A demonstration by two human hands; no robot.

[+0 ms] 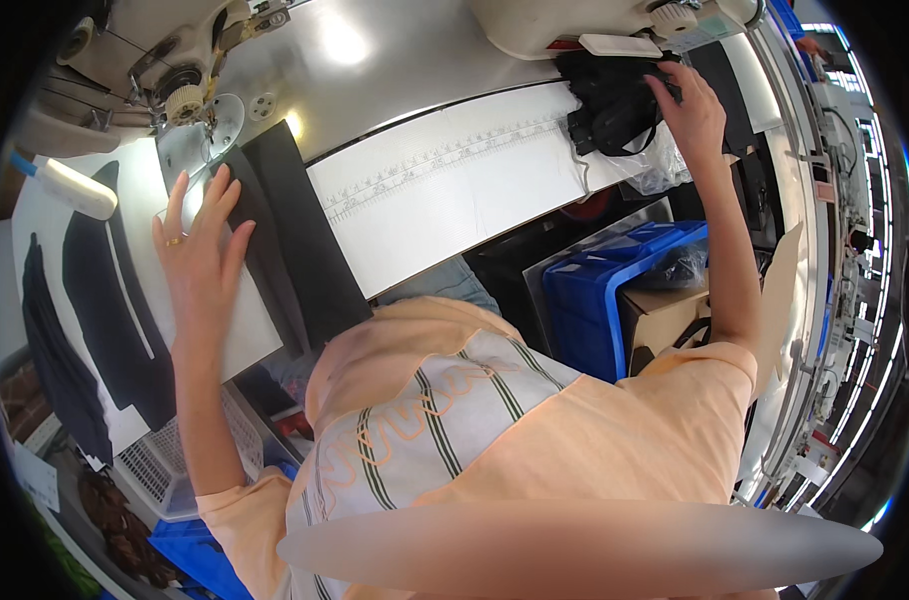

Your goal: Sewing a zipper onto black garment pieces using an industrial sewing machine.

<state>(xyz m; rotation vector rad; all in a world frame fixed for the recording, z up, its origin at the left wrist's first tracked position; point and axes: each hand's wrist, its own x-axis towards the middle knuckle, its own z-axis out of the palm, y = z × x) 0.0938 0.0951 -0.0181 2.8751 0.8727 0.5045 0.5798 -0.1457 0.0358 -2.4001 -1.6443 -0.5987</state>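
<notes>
My left hand lies on the table at the left, fingers spread, beside a sewing machine's needle area. Next to its fingertips and thumb lies a long black fabric piece, stretching toward my lap. My right hand reaches to the far right, at the edge of a bundle of black straps or strips. Its thumb and index finger come close together on the bundle. The strips' exact kind cannot be made out. Clear plastic wrap shows under the bundle.
A white board with a printed ruler spans the table's front. More dark fabric pieces lie at the left. A second machine stands at the far right. Below are a blue crate, a cardboard box and a white basket.
</notes>
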